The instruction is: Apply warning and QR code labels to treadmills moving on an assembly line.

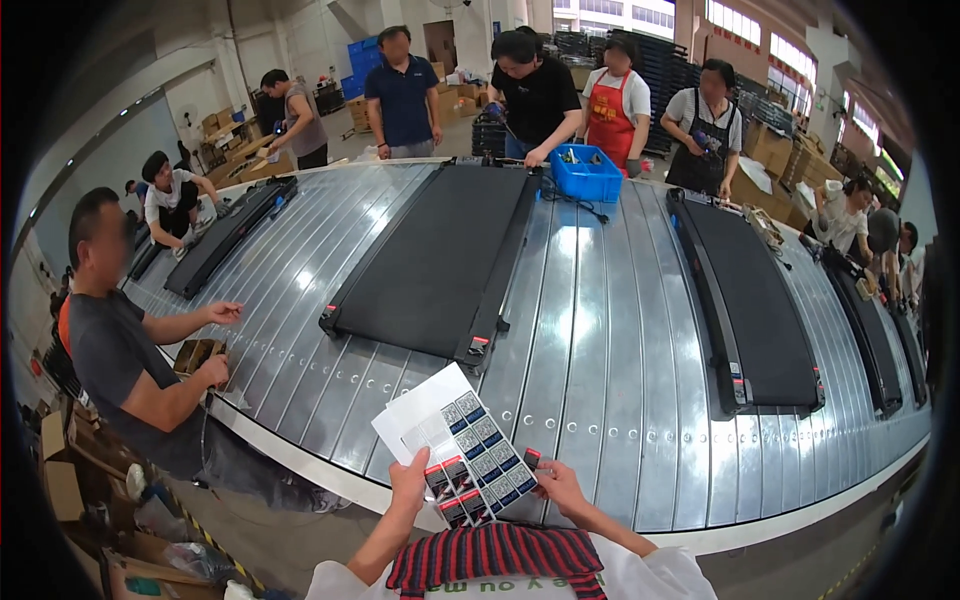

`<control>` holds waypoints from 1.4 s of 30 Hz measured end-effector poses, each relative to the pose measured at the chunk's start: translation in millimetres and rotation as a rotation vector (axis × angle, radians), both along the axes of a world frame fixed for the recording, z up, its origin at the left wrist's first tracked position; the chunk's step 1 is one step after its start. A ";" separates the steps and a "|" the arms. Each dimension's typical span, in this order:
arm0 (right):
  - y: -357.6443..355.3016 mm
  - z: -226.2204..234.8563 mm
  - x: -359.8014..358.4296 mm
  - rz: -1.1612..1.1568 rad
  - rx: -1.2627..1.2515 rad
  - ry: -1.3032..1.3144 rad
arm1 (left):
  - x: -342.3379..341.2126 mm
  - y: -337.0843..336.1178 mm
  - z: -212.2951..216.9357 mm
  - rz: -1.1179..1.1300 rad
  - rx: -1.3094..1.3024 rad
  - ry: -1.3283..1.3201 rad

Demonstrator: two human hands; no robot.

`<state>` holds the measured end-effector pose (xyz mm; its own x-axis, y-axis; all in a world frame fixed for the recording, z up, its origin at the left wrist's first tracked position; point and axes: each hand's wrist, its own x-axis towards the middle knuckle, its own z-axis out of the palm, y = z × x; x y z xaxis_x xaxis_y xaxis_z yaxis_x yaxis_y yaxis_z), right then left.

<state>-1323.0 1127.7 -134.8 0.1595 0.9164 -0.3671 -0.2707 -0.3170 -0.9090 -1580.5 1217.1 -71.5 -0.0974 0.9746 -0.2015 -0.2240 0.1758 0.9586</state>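
Close in front of me, my left hand (408,480) grips sheets of stickers at their lower left, thumb on top. One sticker sheet (488,458) has rows of blue-and-white labels with square codes; red-and-black labels (455,482) lie beside my left fingers. White backing paper (418,408) fans out behind. My right hand (562,487) is closed in a pinch at the sheet's right edge, with a small red-and-black label (531,458) at its fingertips. Beyond my hands, a black treadmill deck (430,255) lies flat, with red-and-black labels on its near corners.
A metal slat conveyor (590,370) stretches across, carrying more treadmill decks (755,310) left and right. A blue bin (586,175) stands at the far edge beside a black cord (590,208). Several people work along the far side; one person (130,330) stands near left by cardboard boxes (75,480).
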 end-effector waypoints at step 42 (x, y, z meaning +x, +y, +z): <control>45.9 204.4 -40.8 0.496 0.304 -0.983 | -42.7 61.0 209.9 -0.463 0.355 0.110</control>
